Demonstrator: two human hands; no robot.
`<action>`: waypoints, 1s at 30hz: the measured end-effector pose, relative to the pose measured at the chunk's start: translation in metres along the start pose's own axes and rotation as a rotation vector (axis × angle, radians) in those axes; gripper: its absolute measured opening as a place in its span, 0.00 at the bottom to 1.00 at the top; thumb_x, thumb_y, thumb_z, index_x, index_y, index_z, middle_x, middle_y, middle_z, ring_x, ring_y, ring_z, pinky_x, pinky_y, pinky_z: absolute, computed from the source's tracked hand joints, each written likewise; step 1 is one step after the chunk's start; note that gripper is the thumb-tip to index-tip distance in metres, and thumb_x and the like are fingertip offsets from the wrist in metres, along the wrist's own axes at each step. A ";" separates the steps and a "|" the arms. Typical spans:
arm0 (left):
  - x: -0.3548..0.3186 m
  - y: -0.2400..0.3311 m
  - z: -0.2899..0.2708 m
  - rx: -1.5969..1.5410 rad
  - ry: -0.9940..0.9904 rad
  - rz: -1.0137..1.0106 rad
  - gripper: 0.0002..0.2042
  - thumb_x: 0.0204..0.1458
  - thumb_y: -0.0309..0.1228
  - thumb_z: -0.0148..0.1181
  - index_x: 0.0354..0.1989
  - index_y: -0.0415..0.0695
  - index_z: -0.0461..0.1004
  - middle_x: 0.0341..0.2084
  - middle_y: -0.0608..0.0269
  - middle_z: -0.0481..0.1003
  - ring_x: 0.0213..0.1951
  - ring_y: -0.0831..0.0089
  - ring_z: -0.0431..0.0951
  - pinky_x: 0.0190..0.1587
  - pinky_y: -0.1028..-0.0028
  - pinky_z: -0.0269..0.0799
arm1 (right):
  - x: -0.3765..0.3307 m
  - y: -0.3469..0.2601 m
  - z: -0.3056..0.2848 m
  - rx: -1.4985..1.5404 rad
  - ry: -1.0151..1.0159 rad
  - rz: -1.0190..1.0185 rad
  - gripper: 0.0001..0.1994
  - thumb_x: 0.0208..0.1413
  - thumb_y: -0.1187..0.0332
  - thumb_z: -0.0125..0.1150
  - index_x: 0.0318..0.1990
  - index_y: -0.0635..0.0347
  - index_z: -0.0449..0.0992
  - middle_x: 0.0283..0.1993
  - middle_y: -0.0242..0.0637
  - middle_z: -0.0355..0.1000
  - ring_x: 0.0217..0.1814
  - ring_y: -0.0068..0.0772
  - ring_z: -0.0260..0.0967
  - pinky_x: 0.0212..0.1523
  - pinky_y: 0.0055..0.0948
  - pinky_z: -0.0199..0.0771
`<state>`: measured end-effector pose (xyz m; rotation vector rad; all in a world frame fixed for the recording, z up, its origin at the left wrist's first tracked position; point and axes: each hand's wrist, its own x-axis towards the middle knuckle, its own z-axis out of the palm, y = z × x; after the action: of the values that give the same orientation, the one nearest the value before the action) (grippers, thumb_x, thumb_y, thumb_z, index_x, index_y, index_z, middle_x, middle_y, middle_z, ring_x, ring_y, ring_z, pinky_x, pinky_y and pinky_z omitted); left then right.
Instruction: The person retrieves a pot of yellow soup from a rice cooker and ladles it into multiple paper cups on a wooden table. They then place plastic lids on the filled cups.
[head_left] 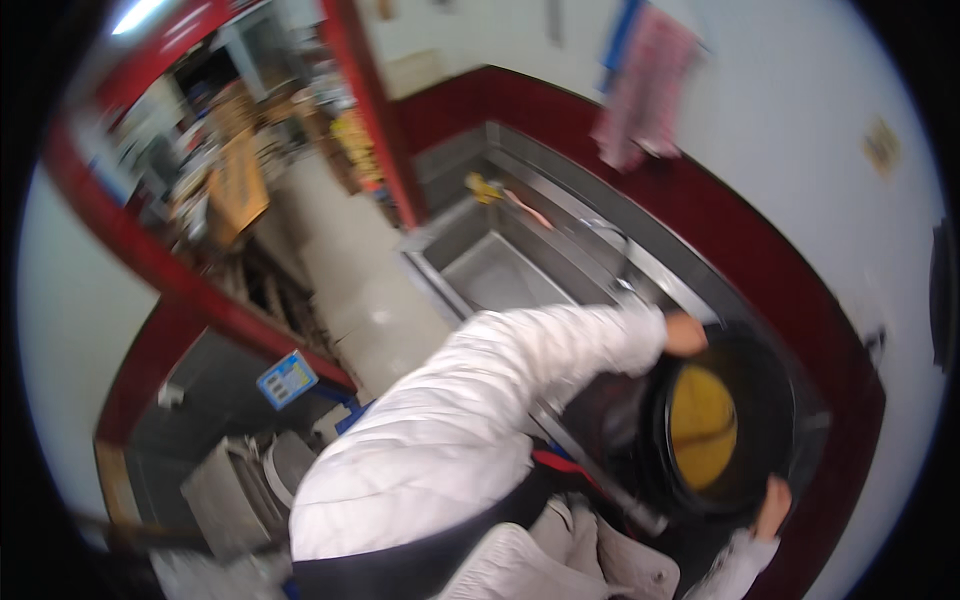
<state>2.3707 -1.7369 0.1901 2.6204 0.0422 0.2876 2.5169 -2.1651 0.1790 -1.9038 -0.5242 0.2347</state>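
A large black bucket (658, 440) sits in the steel sink unit at the right, its mouth facing me. Inside it shows a round yellow area (703, 428) with a darker streak across it; whether this is liquid or something solid I cannot tell. At the bucket's far rim my left hand (684, 335) is closed, the white padded sleeve stretching across the picture. My right hand (773, 508) grips the near right side of the same rim. Blur hides the exact finger positions.
Left of the bucket is a steel sink basin (500, 275) with a tap (622, 250) behind it. A yellow item (483, 188) lies on the sink's back ledge. A pink cloth (648, 90) hangs on the wall. Cardboard boxes (238, 185) crowd the room beyond the red frame.
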 end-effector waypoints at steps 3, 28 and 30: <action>0.000 0.008 -0.019 0.160 0.048 0.076 0.10 0.51 0.34 0.52 0.33 0.44 0.78 0.31 0.50 0.77 0.36 0.55 0.77 0.41 0.60 0.72 | -0.012 -0.049 0.004 0.196 -0.020 0.109 0.09 0.57 0.65 0.57 0.38 0.60 0.76 0.33 0.30 0.72 0.36 0.21 0.66 0.40 0.23 0.67; -0.174 0.037 -0.373 -0.918 0.482 -0.119 0.14 0.54 0.38 0.55 0.40 0.40 0.74 0.32 0.62 0.77 0.32 0.75 0.77 0.33 0.79 0.71 | -0.011 -0.434 0.107 0.197 -0.321 -0.346 0.23 0.61 0.51 0.43 0.13 0.43 0.57 0.11 0.15 0.50 0.10 0.13 0.42 0.12 0.15 0.41; -0.227 0.004 -0.383 -0.824 0.605 -0.189 0.14 0.53 0.38 0.60 0.42 0.41 0.76 0.36 0.63 0.79 0.37 0.76 0.79 0.40 0.80 0.73 | -0.026 -0.443 0.155 0.224 -0.379 -0.349 0.21 0.62 0.57 0.41 0.14 0.43 0.61 0.11 0.15 0.55 0.10 0.10 0.43 0.11 0.12 0.40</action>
<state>2.0683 -1.5763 0.4739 1.6341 0.3031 0.8189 2.3230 -1.9114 0.5236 -1.5248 -1.0286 0.4088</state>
